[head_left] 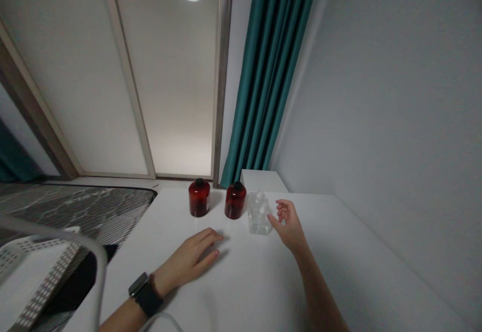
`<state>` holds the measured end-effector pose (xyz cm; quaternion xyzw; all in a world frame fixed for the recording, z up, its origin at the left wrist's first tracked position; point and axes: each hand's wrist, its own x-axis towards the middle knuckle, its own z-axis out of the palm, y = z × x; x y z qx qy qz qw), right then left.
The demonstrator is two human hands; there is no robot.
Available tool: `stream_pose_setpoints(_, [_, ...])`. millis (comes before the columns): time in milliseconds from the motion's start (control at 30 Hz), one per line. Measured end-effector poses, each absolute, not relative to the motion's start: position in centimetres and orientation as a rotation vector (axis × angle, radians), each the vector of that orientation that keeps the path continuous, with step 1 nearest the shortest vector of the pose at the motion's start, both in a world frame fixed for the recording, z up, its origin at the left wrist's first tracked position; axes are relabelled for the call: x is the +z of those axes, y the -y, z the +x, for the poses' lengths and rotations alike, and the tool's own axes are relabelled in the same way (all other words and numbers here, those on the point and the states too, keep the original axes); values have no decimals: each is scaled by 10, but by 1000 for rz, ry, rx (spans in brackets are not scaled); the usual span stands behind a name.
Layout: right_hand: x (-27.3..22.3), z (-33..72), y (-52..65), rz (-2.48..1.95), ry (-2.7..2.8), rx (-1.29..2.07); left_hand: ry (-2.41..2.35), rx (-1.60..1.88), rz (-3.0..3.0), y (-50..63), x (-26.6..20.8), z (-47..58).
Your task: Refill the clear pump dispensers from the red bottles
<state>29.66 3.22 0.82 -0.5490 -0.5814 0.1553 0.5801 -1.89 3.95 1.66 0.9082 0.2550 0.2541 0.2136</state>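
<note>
Two reddish-brown bottles with black tops stand upright near the far edge of the white table: the left bottle (pixel 199 200) shows part of a pale label, the right bottle (pixel 235 202) stands beside a clear plastic container (pixel 258 216). Something clear, hard to make out, is in or on that container. My right hand (pixel 289 225) is at the container's right side, fingers curled and apart; whether the thumb touches it I cannot tell. Low over the table, in front of the bottles, my left hand (pixel 194 256) has its fingers stretched out and holds nothing.
A white perforated basket (pixel 48 277) is at the lower left, beyond the table (pixel 150 251). A blurred white tube (pixel 100 271) curves through the foreground. Behind the table are a white box-like surface (pixel 263 180) and a green curtain (pixel 267 71); a wall (pixel 395 121) borders the right.
</note>
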Motion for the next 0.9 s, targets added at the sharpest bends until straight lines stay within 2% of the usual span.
stream_pose_setpoints(233, [17,223,-8,-1147,1456,384,-867,822,2597,-40,15,-17])
stream_pose_setpoints(533, [1,180,-3,-1157,1709,492,-1453,1644,2017,-68,23,-43])
stream_pose_setpoints(667, [-2,183,-5,-1175,1705,505,-1509,1600,2050,-87,30,-49])
stream_pose_setpoints(900, [-5,178,-5,-1161,1759,525,-1372,1298,2404,-131,72,-33])
